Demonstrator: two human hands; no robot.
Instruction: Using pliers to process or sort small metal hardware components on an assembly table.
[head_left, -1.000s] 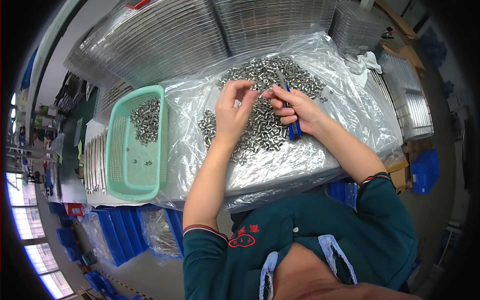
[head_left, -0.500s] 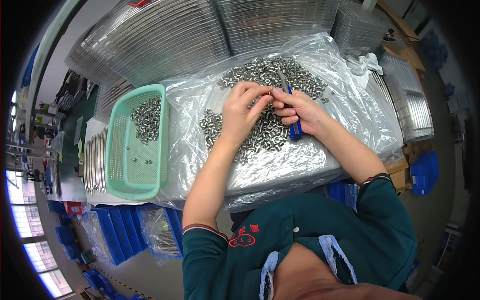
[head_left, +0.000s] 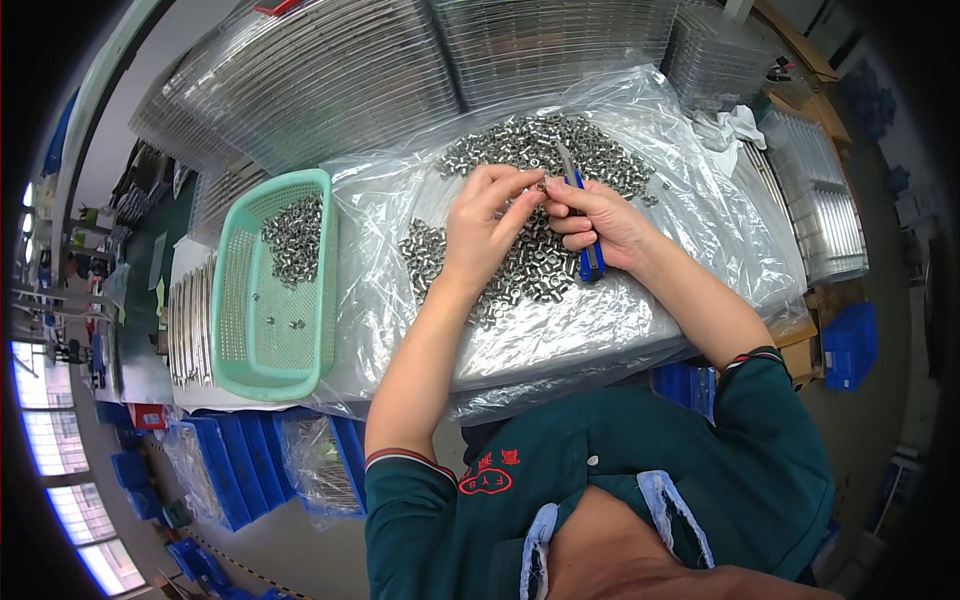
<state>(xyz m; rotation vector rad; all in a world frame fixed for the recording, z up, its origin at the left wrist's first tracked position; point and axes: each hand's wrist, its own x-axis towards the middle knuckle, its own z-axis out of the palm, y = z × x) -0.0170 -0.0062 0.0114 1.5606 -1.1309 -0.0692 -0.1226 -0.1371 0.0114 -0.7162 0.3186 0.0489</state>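
Note:
Above a heap of small shiny metal fittings [head_left: 535,270], my two hands meet fingertip to fingertip. My left hand [head_left: 488,215] is closed in a pinch on a small metal fitting [head_left: 542,186], mostly hidden by the fingers. A blue utility knife [head_left: 591,258] is gripped in my right hand [head_left: 610,222], its blade pointing away from me. The right thumb and forefinger also touch the small fitting. Left of the heap stands a mint-green plastic basket [head_left: 327,345], with a pile of similar fittings [head_left: 293,240] at its far end and a few loose ones on its floor.
Clear plastic sheeting [head_left: 640,325] covers the work surface. Stacked clear trays [head_left: 330,90] line the back, and more trays [head_left: 820,200] stand at the right beside a white cloth [head_left: 728,130]. Blue bins [head_left: 235,465] sit below the left edge; another blue bin [head_left: 848,345] is at the right.
Both hands stay in nearly the same place, with only a slight shift of the fingertips around the small fitting. The knife and the basket have not moved.

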